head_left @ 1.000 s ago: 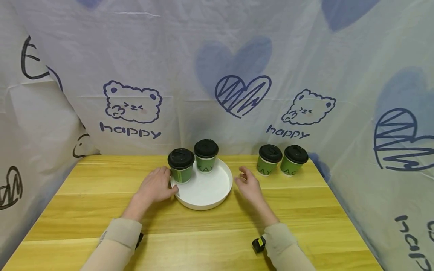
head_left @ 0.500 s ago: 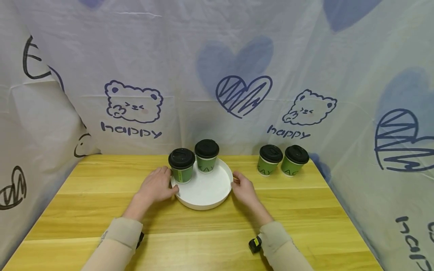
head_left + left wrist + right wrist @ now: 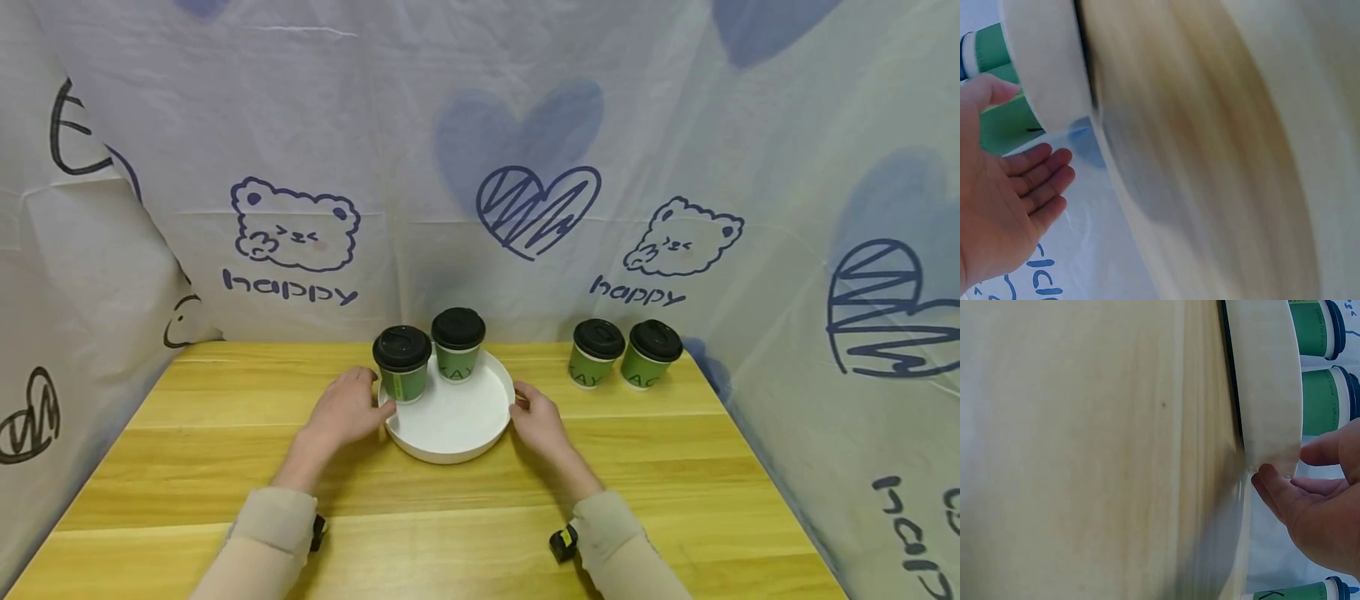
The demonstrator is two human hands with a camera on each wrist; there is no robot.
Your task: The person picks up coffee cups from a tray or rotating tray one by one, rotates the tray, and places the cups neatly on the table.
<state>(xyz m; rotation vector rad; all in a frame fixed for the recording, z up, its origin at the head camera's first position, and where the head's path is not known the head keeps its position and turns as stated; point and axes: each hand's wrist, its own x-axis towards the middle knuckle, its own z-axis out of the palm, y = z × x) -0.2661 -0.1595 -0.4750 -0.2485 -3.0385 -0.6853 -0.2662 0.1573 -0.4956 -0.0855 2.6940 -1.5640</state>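
A round white tray with a raised rim sits on the wooden table, carrying two green paper cups with black lids: a front-left cup and a back cup. My right hand pinches the tray's right rim, its thumb over the edge and its fingers against the outer wall, as the right wrist view shows. At the left rim is my left hand, beside the front-left cup. In the left wrist view its fingers are extended, with the thumb reaching over toward the cup.
Two more lidded green cups, a nearer-to-tray cup and a far-right cup, stand at the table's back right. A printed cloth hangs behind the wooden table and along its sides.
My right hand has moved left, from beside the tray onto its rim. My left thumb has shifted slightly up, and the left-side cup sits very slightly higher in the head view.
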